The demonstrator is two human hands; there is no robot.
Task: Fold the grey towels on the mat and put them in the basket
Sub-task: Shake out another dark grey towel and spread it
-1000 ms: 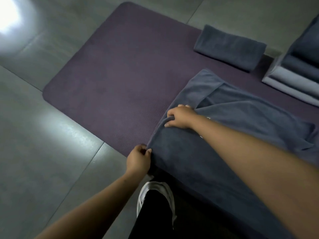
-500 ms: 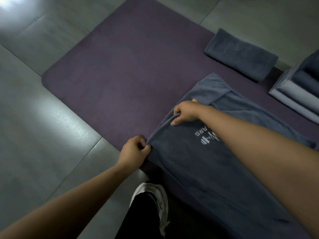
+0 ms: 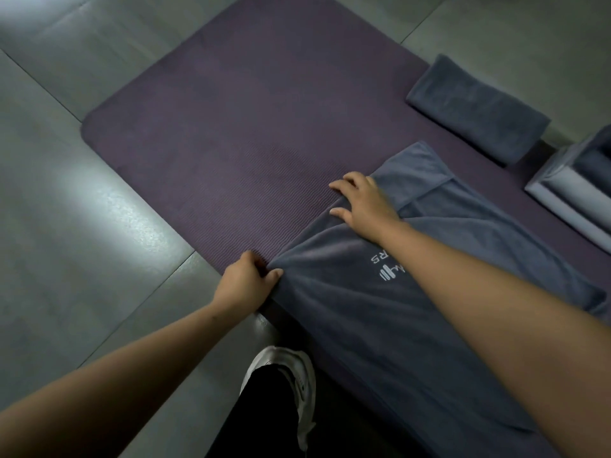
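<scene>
Fingers of the left hand [image 3: 246, 285] are curled tight on the near corner of the grey towel [image 3: 380, 325], thumb on top of the cloth, pinching it right at the mat's near edge. Just past those fingers lies the purple mat [image 3: 248, 127], bare and wide out to its rounded far corner, with grey floor tiles [image 3: 66, 242] beyond it on the left. Fingers of the right hand [image 3: 362, 201] are spread apart and laid flat, palm down, on the towel's left edge farther along, fingertips reaching over onto the mat. Both forearms stretch forward, the right one crossing above the towel.

Spread on the mat's right part, the towel shows a folded-over flap just beyond the right fingers and a white printed logo [image 3: 385, 264] beside the right wrist, partly hidden by the arm. Well beyond the right fingers, a folded towel [image 3: 476, 107] lies at the mat's far edge. To its right a pale basket [image 3: 562, 193] sits with grey cloth in it. Behind the left fingers, a white shoe [image 3: 284, 368] and dark trouser leg rest on the floor.
</scene>
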